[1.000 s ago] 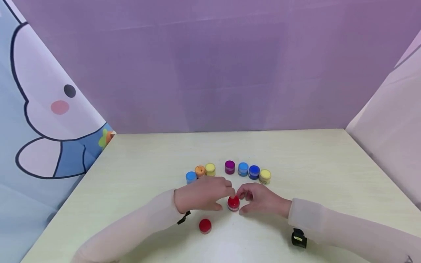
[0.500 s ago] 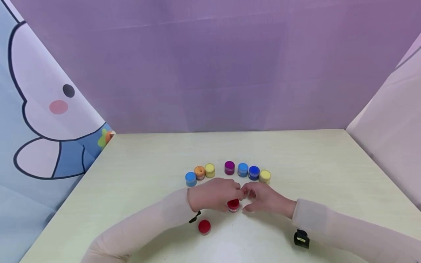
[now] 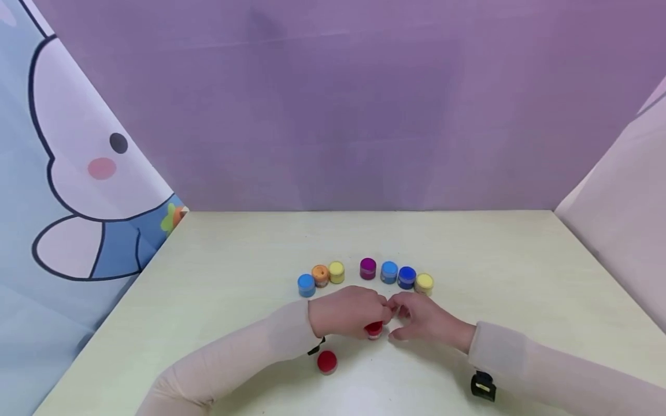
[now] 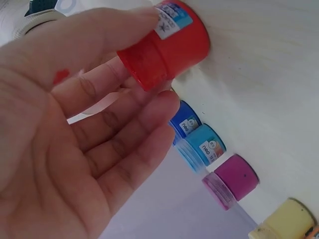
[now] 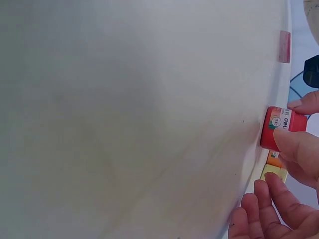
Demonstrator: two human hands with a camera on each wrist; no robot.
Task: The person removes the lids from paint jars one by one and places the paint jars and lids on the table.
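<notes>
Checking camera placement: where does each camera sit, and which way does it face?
Head: head-worn, looking forward and down at the table; left hand, right hand and sleeves show.
Left wrist: on that wrist, facing a red paint jar and purple paint jar; left hand shows.
Right wrist: on that wrist, facing across the table; parts of both hands show at right.
Shared by both wrist views: that red paint jar.

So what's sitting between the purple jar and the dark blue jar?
A light blue lidded jar stands between the purple jar and the dark blue jar. The head view shows it, and the left wrist view does too.
</notes>
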